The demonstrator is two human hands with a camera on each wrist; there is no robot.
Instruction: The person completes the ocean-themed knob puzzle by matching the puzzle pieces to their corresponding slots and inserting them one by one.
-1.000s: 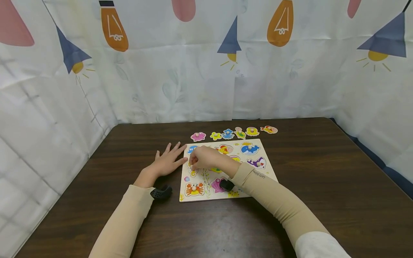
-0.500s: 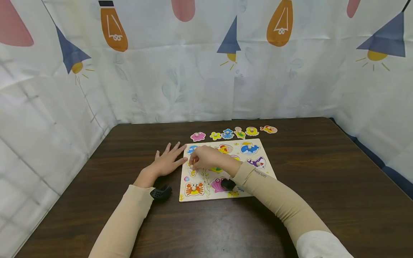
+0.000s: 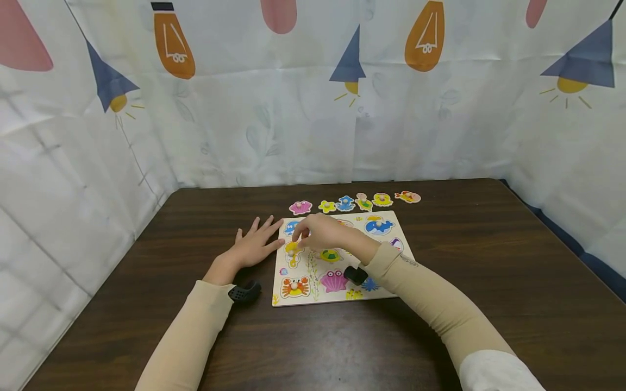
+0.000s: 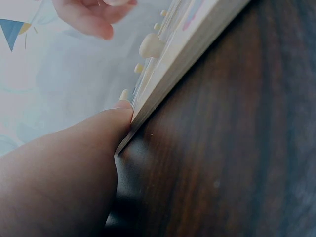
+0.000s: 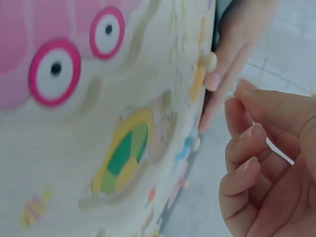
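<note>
My left hand [image 3: 250, 247] lies spread at the left edge of a wooden knob puzzle board [image 3: 313, 271]; in the left wrist view its thumb [image 4: 116, 116] touches that edge. Above the board's left part hovers my right hand [image 3: 323, 233], fingers loosely bent and holding nothing, as the right wrist view confirms [image 5: 276, 163]. Just below its fingertips, a yellow seahorse piece [image 3: 293, 254] sits in the board. An orange crab piece [image 3: 295, 287] sits at the near left corner. A green turtle picture [image 3: 330, 255] and a pink shell picture [image 3: 334, 281] show no knobs.
Beyond the board's far edge several loose pieces lie in a row, from a pink piece [image 3: 300, 207] to a fish piece [image 3: 408, 196]. A blue whale piece [image 3: 379, 226] sits at the board's far right. Dark wooden table [image 3: 469, 233] surrounds it; patterned curtains [image 3: 303, 136] hang behind.
My right hand has let go of the seahorse piece and lifted slightly away, up and to the right, uncovering it in the board. The left hand has stayed in place.
</note>
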